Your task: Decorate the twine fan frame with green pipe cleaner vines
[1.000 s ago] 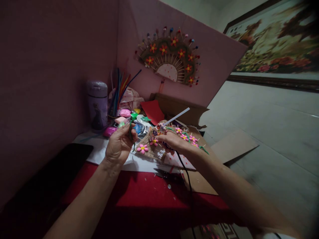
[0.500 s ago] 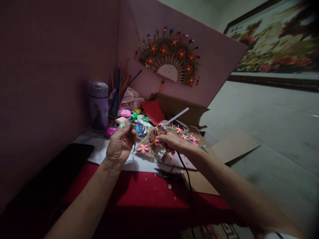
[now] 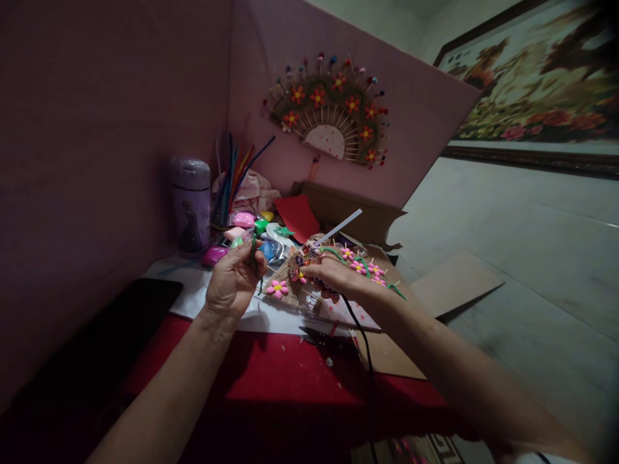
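Note:
Between its thumb and fingers, my left hand pinches a green cord, whose end hangs down. My right hand is wrapped round a patterned glue gun, with a translucent glue stick jutting from its back and a black cable trailing down. The gun is over a twine-covered fan on the table. Pink clay flowers with yellow centres sit on the fan, and a green cord winds along its right part. My right hand hides the fan's middle.
Coloured clay packets, a purple bottle and pipe cleaners stand behind my left hand. Dark scissors lie near the front on the red cloth. A finished-looking fan hangs on the pink board. Cardboard lies at the right.
My right hand and the glue gun have shifted slightly left, and the glue stick has moved with them. My left hand looks unchanged.

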Tool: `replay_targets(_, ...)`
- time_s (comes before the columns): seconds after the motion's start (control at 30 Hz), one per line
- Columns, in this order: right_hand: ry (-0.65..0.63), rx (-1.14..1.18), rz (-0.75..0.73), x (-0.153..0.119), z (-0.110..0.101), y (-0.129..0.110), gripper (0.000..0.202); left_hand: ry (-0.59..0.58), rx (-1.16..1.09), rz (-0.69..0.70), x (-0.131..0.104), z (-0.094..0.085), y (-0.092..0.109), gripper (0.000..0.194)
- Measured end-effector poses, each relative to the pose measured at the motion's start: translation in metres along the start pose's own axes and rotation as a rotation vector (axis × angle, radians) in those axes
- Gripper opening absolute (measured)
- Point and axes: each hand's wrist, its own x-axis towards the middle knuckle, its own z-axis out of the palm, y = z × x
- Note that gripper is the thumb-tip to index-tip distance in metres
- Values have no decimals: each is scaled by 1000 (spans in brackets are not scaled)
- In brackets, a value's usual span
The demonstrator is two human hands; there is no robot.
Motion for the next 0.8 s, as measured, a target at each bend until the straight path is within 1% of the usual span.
replay_targets(0.27, -17, 3, 38, 2, 2, 0, 28, 29, -18, -7, 0, 1, 0, 9)
replay_targets(0.5, -48, 9, 46, -4, 4, -5, 29, 32, -13, -5, 0, 1, 0, 14)
replay_targets(0.6, -46, -21, 67, -9, 5, -9, 32, 39, -11, -9, 0, 3, 0, 16)
replay_targets(0.8, -56, -94, 49, -14, 5, -11, 35, 42, -19, -19, 0, 3, 1, 18)
